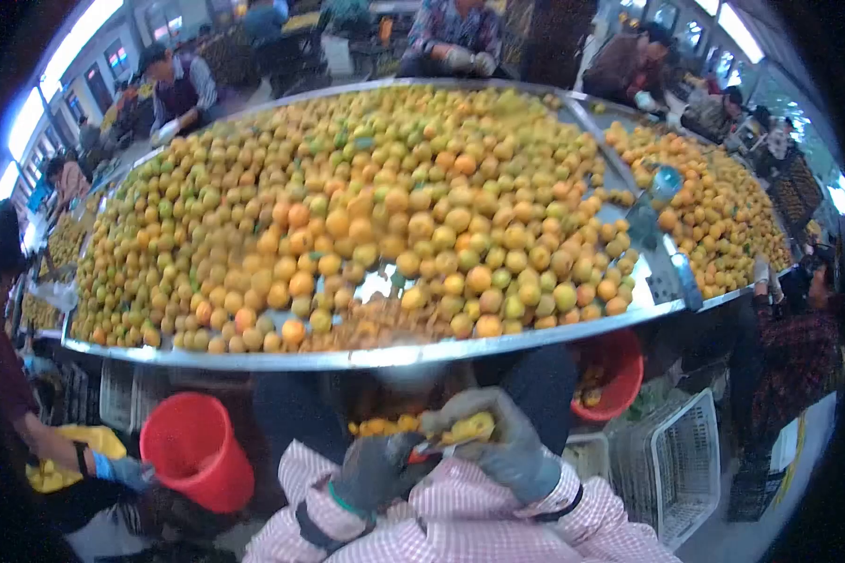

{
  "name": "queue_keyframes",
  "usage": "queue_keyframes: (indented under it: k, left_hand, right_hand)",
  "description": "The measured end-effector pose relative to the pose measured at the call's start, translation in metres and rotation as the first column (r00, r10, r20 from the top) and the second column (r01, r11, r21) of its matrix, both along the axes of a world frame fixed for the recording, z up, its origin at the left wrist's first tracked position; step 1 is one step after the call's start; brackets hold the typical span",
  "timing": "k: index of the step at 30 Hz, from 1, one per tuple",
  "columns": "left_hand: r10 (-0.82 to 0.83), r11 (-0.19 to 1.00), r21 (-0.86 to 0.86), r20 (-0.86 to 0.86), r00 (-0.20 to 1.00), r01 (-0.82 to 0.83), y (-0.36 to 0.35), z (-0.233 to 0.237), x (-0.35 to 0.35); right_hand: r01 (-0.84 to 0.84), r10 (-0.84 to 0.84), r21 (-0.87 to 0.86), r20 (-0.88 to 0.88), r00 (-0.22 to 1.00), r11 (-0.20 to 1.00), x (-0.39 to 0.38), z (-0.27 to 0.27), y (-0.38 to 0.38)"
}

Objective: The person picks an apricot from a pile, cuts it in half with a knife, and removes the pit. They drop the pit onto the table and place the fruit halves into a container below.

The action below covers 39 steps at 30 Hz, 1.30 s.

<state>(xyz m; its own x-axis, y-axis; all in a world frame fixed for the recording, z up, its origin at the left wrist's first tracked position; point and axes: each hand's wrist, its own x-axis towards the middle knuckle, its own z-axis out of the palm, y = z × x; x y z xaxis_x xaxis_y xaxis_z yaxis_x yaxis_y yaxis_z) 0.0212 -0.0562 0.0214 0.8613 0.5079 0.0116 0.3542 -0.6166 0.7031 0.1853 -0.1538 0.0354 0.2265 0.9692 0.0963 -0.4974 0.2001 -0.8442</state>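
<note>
Both of my hands wear grey gloves and are close together in front of my checked shirt, below the table's rim. My right hand (509, 445) has its fingers closed around a yellow-green fruit (474, 428). Just to its left, my left hand (374, 471) is closed on a small tool with a red part (418, 455); its far end is too blurred to make out. Under the rim, beyond my hands, lie several small yellow pieces (385, 426).
A metal-rimmed table (413, 356) heaped with round yellow-orange fruit (394, 202) spans the front. Red buckets stand left (195, 452) and right (618, 373) of my knees. A white plastic crate (690, 460) is at lower right. Other people sit around the table.
</note>
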Motion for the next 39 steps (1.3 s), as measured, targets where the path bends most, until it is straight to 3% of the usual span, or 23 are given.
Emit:
queue_keyframes:
  k: [1, 3, 4, 5, 6, 7, 8, 9, 10, 11, 12, 16, 18, 19, 21, 25, 30, 32, 34, 35, 36, 37, 39]
  left_hand:
    - [0.062, 0.995, 0.071, 0.027, 0.998, -0.064, -0.003, 0.003, 0.0]
    - [0.09, 0.984, 0.157, -0.047, 0.995, -0.082, -0.003, -0.01, -0.006]
    - [0.05, 0.979, 0.205, -0.19, 0.98, -0.01, 0.001, -0.014, -0.003]
    - [-0.122, 0.837, 0.506, -0.2, 0.972, 0.209, -0.007, -0.008, -0.005]
    - [0.102, 0.994, -0.059, 0.095, 0.99, -0.097, -0.011, -0.002, -0.001]
    - [0.06, 0.998, -0.043, 0.119, 0.991, -0.055, -0.007, -0.006, 0.004]
    - [-0.034, 0.966, 0.256, 0.004, 0.999, 0.032, -0.005, -0.011, 0.004]
    - [-0.075, 0.843, 0.52, -0.133, 0.988, 0.134, -0.003, -0.018, 0.001]
    - [-0.089, 0.838, 0.526, -0.13, 0.988, 0.144, -0.002, -0.03, -0.002]
    - [-0.071, 0.851, 0.507, -0.143, 0.987, 0.135, 0.001, -0.044, -0.003]
    - [-0.051, 0.865, 0.486, -0.16, 0.986, 0.124, 0.004, -0.058, -0.003]
    - [-0.035, 0.901, 0.417, -0.198, 0.98, 0.116, 0.009, -0.065, -0.002]
    - [-0.029, 0.922, 0.372, -0.214, 0.976, 0.11, 0.01, -0.064, -0.001]
    - [-0.027, 0.93, 0.351, -0.222, 0.975, 0.106, 0.01, -0.064, -0.001]
    - [-0.023, 0.948, 0.303, -0.242, 0.97, 0.098, 0.011, -0.064, -0.001]
    - [-0.014, 0.977, 0.201, -0.29, 0.957, 0.075, 0.012, -0.063, 0.0]
    - [0.013, 0.997, 0.078, -0.342, 0.94, 0.015, 0.013, -0.062, 0.001]
    - [0.02, 0.999, 0.049, -0.357, 0.934, -0.003, 0.008, -0.042, 0.006]
    - [0.016, 0.953, -0.296, -0.185, 0.983, -0.071, 0.0, 0.001, 0.017]
    - [0.027, 0.948, -0.307, -0.199, 0.98, -0.089, 0.0, 0.005, 0.021]
    - [-0.052, 0.998, -0.025, 0.026, 0.998, 0.052, -0.002, 0.003, 0.023]
    - [-0.181, 0.952, 0.283, 0.204, 0.962, 0.119, -0.002, -0.001, 0.022]
    - [-0.015, 0.997, 0.072, 0.015, 1.0, 0.014, 0.01, -0.017, 0.018]
  right_hand:
    - [0.016, -0.024, 0.059, 0.129, 0.991, 0.998, 0.004, -0.003, 0.001]
    - [-0.058, 0.046, 0.101, 0.12, 0.992, 0.993, 0.007, 0.0, 0.0]
    - [-0.047, 0.036, 0.08, 0.142, 0.989, 0.996, 0.006, -0.004, -0.001]
    - [-0.032, 0.025, 0.049, 0.146, 0.989, 0.998, 0.006, -0.007, -0.001]
    - [0.013, -0.024, 0.064, 0.173, 0.985, 0.998, 0.007, -0.001, -0.001]
    - [0.054, -0.07, 0.066, 0.271, 0.96, 0.996, 0.005, 0.009, 0.0]
    - [0.088, -0.104, 0.062, 0.358, 0.928, 0.994, 0.003, 0.016, 0.0]
    - [0.106, -0.125, 0.07, 0.364, 0.923, 0.992, 0.002, 0.017, -0.001]
    - [0.096, -0.111, 0.075, 0.221, 0.969, 0.993, 0.0, 0.016, -0.002]
    - [0.084, -0.09, 0.082, 0.073, 0.993, 0.993, -0.002, 0.015, -0.003]
    - [0.088, -0.091, 0.059, 0.055, 0.994, 0.994, -0.003, 0.013, -0.004]
    - [0.135, -0.145, 0.081, 0.133, 0.98, 0.988, -0.007, 0.01, -0.004]
    - [0.054, -0.052, 0.026, -0.087, 0.995, 0.998, -0.009, 0.014, -0.004]
    - [0.059, -0.057, 0.028, -0.086, 0.995, 0.998, -0.007, 0.012, -0.003]
    - [0.029, -0.035, 0.047, 0.138, 0.99, 0.998, -0.004, 0.006, -0.003]
    - [0.039, -0.039, -0.064, 0.008, 0.999, 0.997, -0.01, 0.016, -0.006]
    - [0.133, -0.15, 0.068, 0.485, 0.862, 0.989, 0.011, 0.009, 0.004]
    - [0.116, -0.136, 0.073, 0.395, 0.908, 0.991, 0.008, 0.006, 0.006]
    - [0.092, -0.11, 0.074, 0.294, 0.949, 0.993, 0.004, 0.002, 0.009]
    - [0.017, -0.02, 0.062, 0.04, 0.999, 0.998, 0.001, -0.002, 0.01]
    - [-0.064, 0.076, 0.06, -0.23, 0.97, 0.996, -0.003, -0.008, 0.01]
    - [-0.056, 0.073, 0.116, -0.147, 0.987, 0.992, -0.002, -0.022, 0.015]
    - [-0.076, 0.075, 0.004, 0.112, 0.991, 0.997, 0.012, -0.004, 0.013]
